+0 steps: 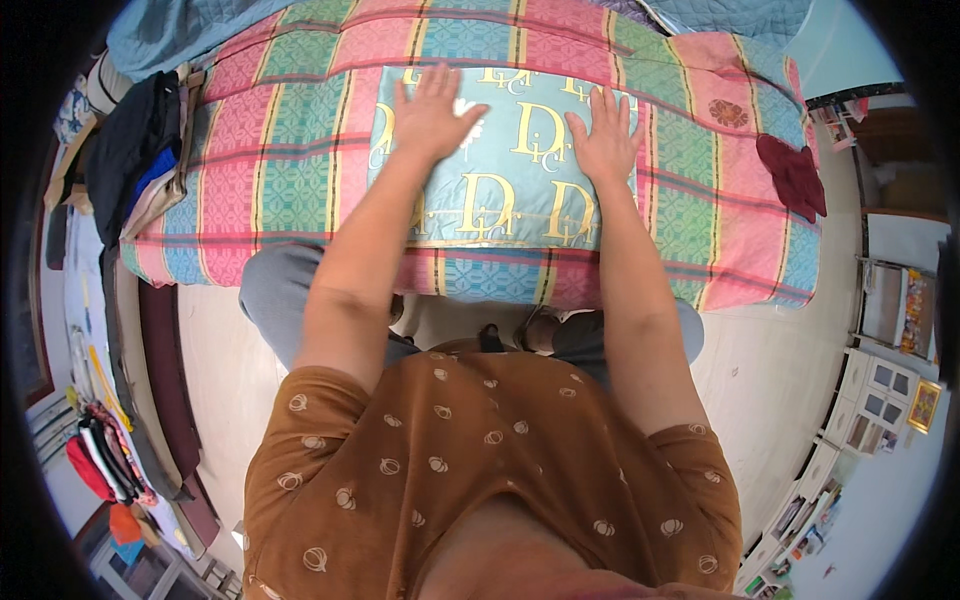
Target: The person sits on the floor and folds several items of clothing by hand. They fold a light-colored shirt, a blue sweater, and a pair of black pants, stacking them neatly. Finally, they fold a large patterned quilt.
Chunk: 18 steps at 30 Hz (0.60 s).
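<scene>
A light blue cloth piece (500, 185) with large yellow lettering lies flat on the bed, its shape close to a rectangle like a folded cover or pillowcase. My left hand (432, 118) rests palm down on its left half, fingers spread and slightly blurred. Beside the thumb a small white flower print (470, 125) shows. On the right edge of the cloth lies my right hand (606, 140), also flat with the fingers apart. Beneath the cloth spreads a plaid bedspread (310, 130) in pink, green, blue and yellow.
Dark folded clothes (135, 145) are piled at the bed's left end. A maroon cloth (793, 177) lies near its right end. Hanging clothes (105, 455) are at the far left; white cabinets (870, 395) line the right. My knees touch or nearly touch the bed's front edge.
</scene>
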Each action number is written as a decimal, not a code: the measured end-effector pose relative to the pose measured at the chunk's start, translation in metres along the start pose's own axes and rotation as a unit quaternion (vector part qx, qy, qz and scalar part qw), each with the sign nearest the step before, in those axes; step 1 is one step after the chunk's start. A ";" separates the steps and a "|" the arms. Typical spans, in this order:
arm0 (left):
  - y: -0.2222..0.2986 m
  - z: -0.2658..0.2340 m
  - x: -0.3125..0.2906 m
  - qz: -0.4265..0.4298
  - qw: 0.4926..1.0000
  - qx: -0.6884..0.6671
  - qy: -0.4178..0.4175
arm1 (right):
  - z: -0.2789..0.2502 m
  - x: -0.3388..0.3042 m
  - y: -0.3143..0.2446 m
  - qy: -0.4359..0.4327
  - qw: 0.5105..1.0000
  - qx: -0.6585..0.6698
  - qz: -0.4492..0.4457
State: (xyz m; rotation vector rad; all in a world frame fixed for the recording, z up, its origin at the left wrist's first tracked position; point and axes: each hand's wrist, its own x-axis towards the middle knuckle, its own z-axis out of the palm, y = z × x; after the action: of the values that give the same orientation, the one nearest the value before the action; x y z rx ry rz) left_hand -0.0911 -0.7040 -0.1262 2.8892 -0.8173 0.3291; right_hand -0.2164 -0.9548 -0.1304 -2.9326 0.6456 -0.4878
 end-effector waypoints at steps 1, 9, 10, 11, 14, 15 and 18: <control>-0.019 0.000 -0.002 -0.012 1.000 0.014 0.006 | -0.001 0.001 -0.002 0.000 1.000 0.003 -0.002; -0.075 -0.014 -0.015 -0.125 0.992 0.002 0.000 | 0.000 0.005 -0.002 0.007 1.000 0.024 -0.013; -0.077 -0.009 -0.020 -0.135 0.991 -0.002 0.013 | 0.001 0.005 -0.001 0.006 1.000 0.026 -0.011; -0.074 -0.014 -0.024 -0.143 0.989 -0.009 0.026 | 0.003 0.005 0.004 0.015 1.000 0.018 -0.011; -0.046 -0.028 -0.057 -0.084 0.996 -0.012 0.035 | 0.002 0.005 0.006 0.050 0.998 -0.026 0.001; -0.033 -0.033 -0.070 -0.054 0.998 -0.005 0.033 | 0.002 -0.001 -0.001 0.070 0.997 -0.019 0.011; 0.010 -0.045 -0.111 0.022 0.997 -0.059 0.053 | -0.011 -0.027 -0.065 0.094 0.993 0.064 -0.010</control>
State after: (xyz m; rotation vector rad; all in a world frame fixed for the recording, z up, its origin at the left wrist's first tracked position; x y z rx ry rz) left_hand -0.1964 -0.6488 -0.1082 2.7222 -0.8528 0.4194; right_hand -0.2181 -0.8842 -0.1168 -2.7973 0.5818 -0.7850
